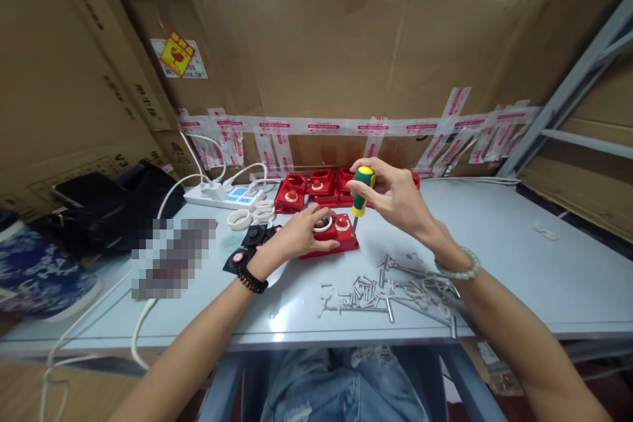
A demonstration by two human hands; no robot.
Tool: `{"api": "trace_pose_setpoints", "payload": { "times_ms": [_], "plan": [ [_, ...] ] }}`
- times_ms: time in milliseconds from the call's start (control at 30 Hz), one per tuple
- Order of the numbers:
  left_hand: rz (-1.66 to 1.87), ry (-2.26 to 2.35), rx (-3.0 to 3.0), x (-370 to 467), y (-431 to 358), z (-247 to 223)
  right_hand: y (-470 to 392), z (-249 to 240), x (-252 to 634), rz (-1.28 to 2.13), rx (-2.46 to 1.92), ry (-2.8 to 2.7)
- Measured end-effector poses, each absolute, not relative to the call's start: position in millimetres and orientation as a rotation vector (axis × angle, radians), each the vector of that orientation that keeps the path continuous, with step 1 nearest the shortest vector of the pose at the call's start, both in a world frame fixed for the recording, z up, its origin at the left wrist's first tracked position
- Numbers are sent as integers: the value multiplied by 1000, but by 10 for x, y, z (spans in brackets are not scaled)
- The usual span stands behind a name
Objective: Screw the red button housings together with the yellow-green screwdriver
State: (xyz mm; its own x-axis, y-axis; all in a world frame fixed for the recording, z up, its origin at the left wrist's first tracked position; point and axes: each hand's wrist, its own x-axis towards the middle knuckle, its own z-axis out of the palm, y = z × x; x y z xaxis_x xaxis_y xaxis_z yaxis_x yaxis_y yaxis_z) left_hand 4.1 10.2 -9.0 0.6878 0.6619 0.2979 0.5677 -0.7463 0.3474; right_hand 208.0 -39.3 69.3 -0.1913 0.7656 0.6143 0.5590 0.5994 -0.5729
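Note:
A screwdriver (364,191) with a green and yellow handle is gripped in my right hand (388,194), its shaft pointing down. The tip meets the right end of a red plastic box (341,239), which has a red knob and a white ring around a dark round part on top. My left hand (304,231) lies over the left side of this box, fingers and thumb bent around it, hiding part of it. Beside my left wrist sit black square pieces (254,235), one with a red button. Loose screws (363,290) are heaped in front of the box.
Behind the hands stand several more red boxes (321,183). White rings (239,219) lie near a white power strip (237,198) with plugged cables. Metal rods and L-shaped parts (420,293) are at the right front. A cardboard wall (316,53) closes the back of the table (519,264).

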Motion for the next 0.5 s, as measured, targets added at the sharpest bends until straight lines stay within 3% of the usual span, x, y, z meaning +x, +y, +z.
{"api": "trace_pose_setpoints", "payload": {
  "times_ms": [500],
  "plan": [
    [606, 996, 2671, 38, 107, -99, -219, 572, 1844, -455, -1299, -1702]
  ]
}}
